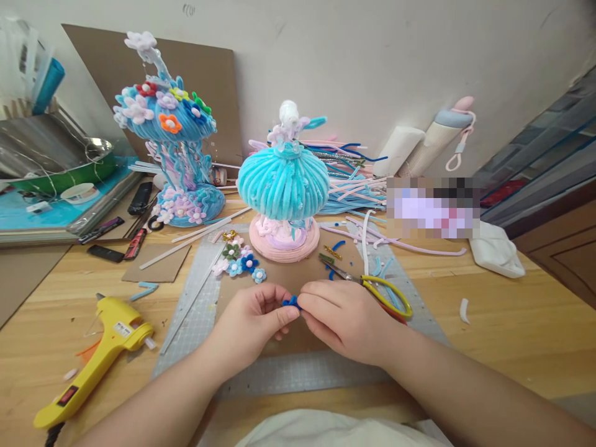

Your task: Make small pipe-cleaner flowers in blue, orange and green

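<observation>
Between my two hands is a small dark blue pipe-cleaner flower (291,302), its looped petals partly hidden by fingers. My left hand (261,313) pinches it with thumb and index finger. From the other side, the closed fingers of my right hand (342,316) grip its edge. Just beyond lie several finished pipe-cleaner flowers (249,263) in blue, white, green and pink. Scissors (386,295) with yellow handles rest by my right hand, their blades pointing left. Behind the hands stands a turquoise pipe-cleaner lamp (283,183) on a pink coiled base.
A yellow hot glue gun (100,351) lies at the left. A larger flower-covered lamp (167,124) stands at the back left. Loose pipe cleaners (356,195) are piled behind the turquoise lamp. Cardboard lies on a grey cutting mat (186,335). A tumbler (435,139) leans against the wall.
</observation>
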